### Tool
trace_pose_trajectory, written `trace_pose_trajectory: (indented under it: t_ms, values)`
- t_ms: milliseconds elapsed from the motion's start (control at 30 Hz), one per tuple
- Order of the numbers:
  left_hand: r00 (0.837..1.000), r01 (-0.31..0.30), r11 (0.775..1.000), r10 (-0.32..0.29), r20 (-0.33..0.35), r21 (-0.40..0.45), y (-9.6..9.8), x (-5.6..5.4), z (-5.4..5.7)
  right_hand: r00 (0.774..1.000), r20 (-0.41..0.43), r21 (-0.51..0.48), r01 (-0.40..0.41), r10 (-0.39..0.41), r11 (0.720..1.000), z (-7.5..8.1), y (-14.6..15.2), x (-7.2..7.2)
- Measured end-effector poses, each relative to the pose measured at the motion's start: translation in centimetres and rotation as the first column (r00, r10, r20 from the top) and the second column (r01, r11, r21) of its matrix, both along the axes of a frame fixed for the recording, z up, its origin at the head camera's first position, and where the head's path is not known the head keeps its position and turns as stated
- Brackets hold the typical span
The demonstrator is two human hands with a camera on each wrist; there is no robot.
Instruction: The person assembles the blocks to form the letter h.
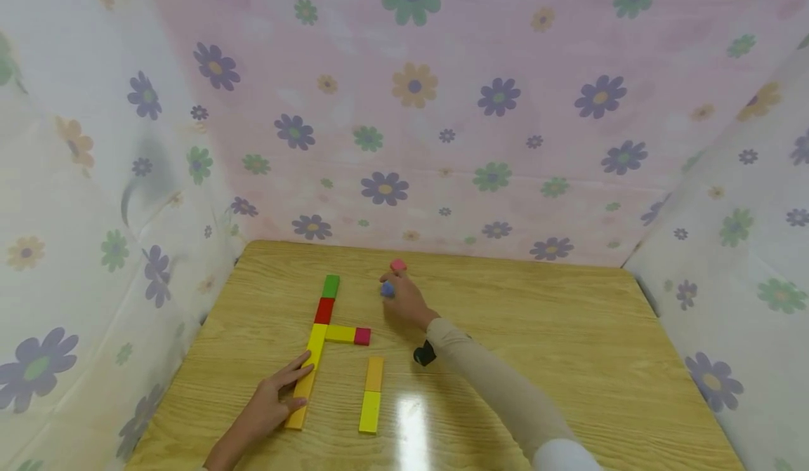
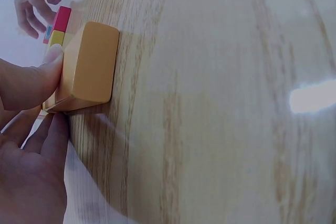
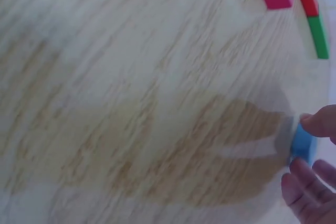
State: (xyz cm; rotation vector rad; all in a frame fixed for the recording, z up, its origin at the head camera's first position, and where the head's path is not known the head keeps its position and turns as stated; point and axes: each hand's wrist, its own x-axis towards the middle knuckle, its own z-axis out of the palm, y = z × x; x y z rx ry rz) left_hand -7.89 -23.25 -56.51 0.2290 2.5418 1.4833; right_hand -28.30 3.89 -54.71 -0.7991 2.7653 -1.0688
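My left hand [image 1: 268, 401] holds the orange block [image 2: 97, 64] at the near end of a long row, thumb on one side and fingers on the other. Beyond it in the row lie a yellow block [image 1: 316, 341], a red block [image 1: 324, 310] and a green block [image 1: 331, 286]. A second yellow block [image 1: 340, 334] branches rightward, ending at a magenta block [image 1: 362, 336]. Farther back, my right hand [image 1: 407, 304] pinches a small blue block [image 3: 303, 142] between thumb and fingers, at the tabletop. Its exact shape is partly hidden by the fingers.
Right of the row, an orange block [image 1: 375, 374] and a yellow block [image 1: 369, 413] lie end to end. A small pink piece [image 1: 398, 265] sits near the back edge. Something black [image 1: 425, 353] shows beside the right sleeve. Flowered cloth [image 1: 442, 162] surrounds the wooden table [image 1: 537, 316].
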Motion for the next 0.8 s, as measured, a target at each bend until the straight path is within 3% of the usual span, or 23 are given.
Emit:
trace_pose_trajectory:
  t_ms: [400,800]
  values:
    - [1.0,-0.015,1.0,0.015,0.006,-0.011,0.1,0.0,0.2,0.994,-0.105,-0.058,-0.036,0.03,0.998,-1.3,0.7,-1.0]
    - [1.0,-0.013,1.0,0.013,0.005,-0.022,0.2,0.1,0.3,0.994,-0.072,-0.06,-0.082,0.077,0.995,0.3,1.7,0.4]
